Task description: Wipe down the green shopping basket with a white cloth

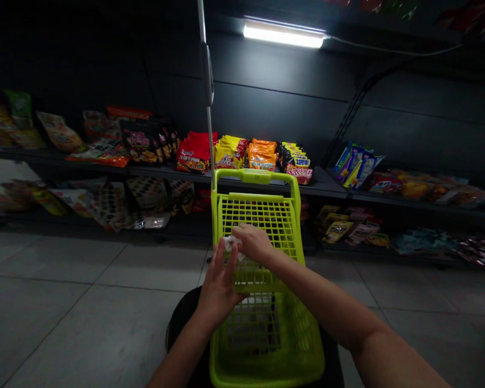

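Observation:
A lime-green plastic shopping basket (283,345) stands tipped up in front of me, its mesh wall facing me and its handle (255,176) at the top. My left hand (218,283) rests against the basket's left edge with fingers stretched upward. My right hand (254,242) is closed on a small white crumpled cloth or wipe (231,243), pressed against the mesh near the left rim. The two hands nearly touch.
Dark shelves run across the back with packets of snacks and noodles (226,153) in two rows. A metal pole (207,91) rises behind the basket. A strip light (285,35) glows overhead. Grey floor tiles (64,302) spread to the left and right.

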A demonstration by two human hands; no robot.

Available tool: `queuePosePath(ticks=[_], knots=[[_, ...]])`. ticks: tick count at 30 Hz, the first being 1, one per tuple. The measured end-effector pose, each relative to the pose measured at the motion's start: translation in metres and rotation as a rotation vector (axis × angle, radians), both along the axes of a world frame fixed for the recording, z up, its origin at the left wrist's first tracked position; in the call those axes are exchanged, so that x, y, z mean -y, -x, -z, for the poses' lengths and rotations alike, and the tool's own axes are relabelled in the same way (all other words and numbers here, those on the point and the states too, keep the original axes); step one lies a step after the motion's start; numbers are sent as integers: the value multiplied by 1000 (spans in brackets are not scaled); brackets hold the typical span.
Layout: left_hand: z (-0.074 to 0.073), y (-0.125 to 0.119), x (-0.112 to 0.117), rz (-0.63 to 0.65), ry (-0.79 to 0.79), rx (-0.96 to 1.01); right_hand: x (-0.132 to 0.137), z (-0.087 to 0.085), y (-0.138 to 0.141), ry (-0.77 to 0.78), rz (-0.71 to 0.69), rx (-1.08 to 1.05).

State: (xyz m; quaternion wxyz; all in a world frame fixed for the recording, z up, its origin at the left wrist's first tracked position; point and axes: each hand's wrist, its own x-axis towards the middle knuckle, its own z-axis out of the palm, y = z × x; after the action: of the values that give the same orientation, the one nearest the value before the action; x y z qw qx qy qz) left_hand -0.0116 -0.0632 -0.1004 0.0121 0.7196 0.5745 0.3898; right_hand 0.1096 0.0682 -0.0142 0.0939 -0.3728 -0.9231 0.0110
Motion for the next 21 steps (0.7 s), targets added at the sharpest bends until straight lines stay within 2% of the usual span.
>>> queuePosePath(ticks=[3,5,7,9,13,21], knots=[[-3,1,-2,-8,19,12,-52,-14,30,-81,99,33],[-4,2,-2,-15,37,29,-78,-23,45,-121,193,47],[-5,2,-3,-10,45,38,-93,-28,56,-157,284,44],[-5,2,-3,-7,40,45,-94,-29,60,-161,332,39],[-5,1,-1,-20,20,52,-63,-18,48,-85,291,28],[0,1,1,-11,24,35,61,13,-18,117,-11,-21]])
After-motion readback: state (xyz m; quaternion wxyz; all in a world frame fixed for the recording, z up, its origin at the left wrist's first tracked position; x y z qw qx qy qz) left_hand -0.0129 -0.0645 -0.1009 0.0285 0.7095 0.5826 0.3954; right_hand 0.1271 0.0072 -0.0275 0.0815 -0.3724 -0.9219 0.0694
